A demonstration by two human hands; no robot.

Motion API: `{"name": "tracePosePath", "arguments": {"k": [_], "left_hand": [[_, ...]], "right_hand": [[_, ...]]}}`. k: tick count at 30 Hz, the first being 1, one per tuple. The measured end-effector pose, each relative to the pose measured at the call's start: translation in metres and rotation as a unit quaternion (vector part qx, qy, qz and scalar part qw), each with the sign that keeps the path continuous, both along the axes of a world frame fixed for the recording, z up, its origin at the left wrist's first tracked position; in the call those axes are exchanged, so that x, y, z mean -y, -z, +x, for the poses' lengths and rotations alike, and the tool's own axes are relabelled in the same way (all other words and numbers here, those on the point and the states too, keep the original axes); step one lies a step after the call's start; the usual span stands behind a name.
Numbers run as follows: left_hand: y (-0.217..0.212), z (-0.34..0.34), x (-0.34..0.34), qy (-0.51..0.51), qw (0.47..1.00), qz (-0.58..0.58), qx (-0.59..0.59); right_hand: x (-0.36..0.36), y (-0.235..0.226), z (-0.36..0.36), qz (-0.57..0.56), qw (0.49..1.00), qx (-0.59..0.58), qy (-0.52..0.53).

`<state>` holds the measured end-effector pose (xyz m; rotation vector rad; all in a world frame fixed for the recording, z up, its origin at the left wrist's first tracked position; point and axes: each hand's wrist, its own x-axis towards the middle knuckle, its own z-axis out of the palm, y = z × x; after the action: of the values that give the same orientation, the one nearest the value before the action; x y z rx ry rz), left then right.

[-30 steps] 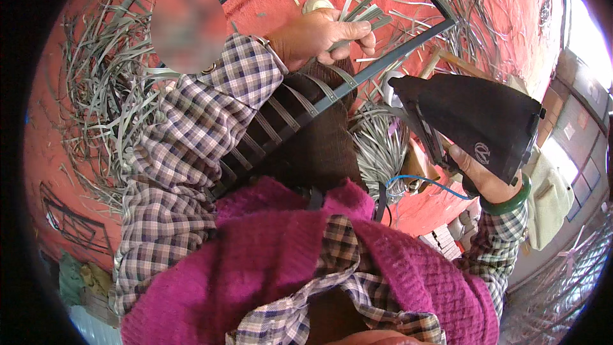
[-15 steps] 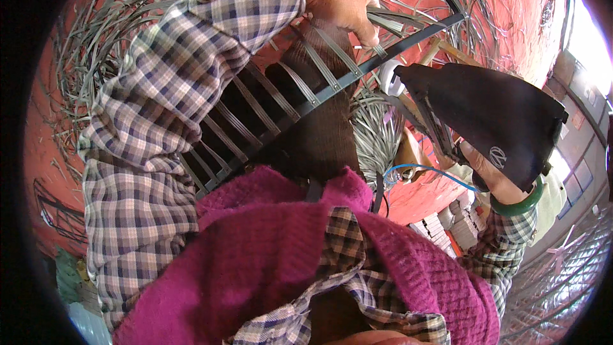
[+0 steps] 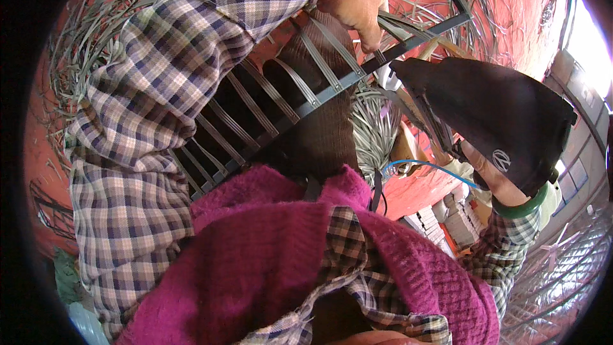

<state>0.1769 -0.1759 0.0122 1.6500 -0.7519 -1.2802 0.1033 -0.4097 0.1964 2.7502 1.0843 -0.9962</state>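
Note:
A dark metal frame (image 3: 306, 110) slants across my lap, with several flat grey strips (image 3: 281, 92) fixed side by side along its bar. My left hand (image 3: 357, 3) is closed at the upper end of the bar, its thumb pressing a grey strip (image 3: 399, 27) against the metal. My right hand (image 3: 488, 169) is wrapped round the handle of a black air staple gun (image 3: 491, 112); most of the fingers are hidden behind its body. The gun's nose is at the bar, just below my left thumb. Whether it touches cannot be made out.
A blue air hose (image 3: 434, 165) runs to the staple gun. Loose grey strips (image 3: 76, 83) lie over the red floor (image 3: 523, 0), and a bundle of strips (image 3: 373, 131) sits beside my right leg. Stacked pale blocks (image 3: 456, 220) stand at the right.
The staple gun has shifted slightly, with its nose now closer against the bar. My left hand has moved a little right and down, still on the strip.

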Motion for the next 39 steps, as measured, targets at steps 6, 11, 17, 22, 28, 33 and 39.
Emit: {"name": "tracePosePath", "arguments": {"k": [6, 11, 17, 22, 28, 33, 39], "left_hand": [[-0.007, -0.005, 0.001, 0.012, 0.999, 0.018, 0.03], [-0.014, -0.008, -0.006, 0.02, 1.0, 0.003, 0.02], [-0.011, -0.014, -0.005, 0.015, 1.0, 0.013, 0.021], [0.006, -0.025, -0.001, 0.017, 0.999, 0.015, 0.031], [0.03, -0.035, 0.007, -0.044, 0.975, -0.134, 0.174], [0.046, -0.012, -0.002, -0.136, 0.988, -0.074, -0.001], [0.007, 0.027, 0.013, -0.41, 0.867, -0.281, -0.002]], "right_hand": [[-0.002, 0.004, -0.003, -0.007, 1.0, -0.011, -0.019], [-0.003, 0.003, -0.003, -0.011, 0.999, -0.017, -0.03], [-0.005, 0.004, -0.004, -0.023, 0.999, -0.03, -0.03], [-0.012, 0.012, -0.004, -0.012, 0.998, -0.038, -0.039], [-0.022, 0.011, -0.003, 0.035, 0.993, -0.073, 0.081], [-0.015, 0.005, -0.002, 0.061, 0.987, -0.049, 0.139], [-0.006, -0.006, -0.006, 0.081, 0.922, -0.112, 0.362]]}}
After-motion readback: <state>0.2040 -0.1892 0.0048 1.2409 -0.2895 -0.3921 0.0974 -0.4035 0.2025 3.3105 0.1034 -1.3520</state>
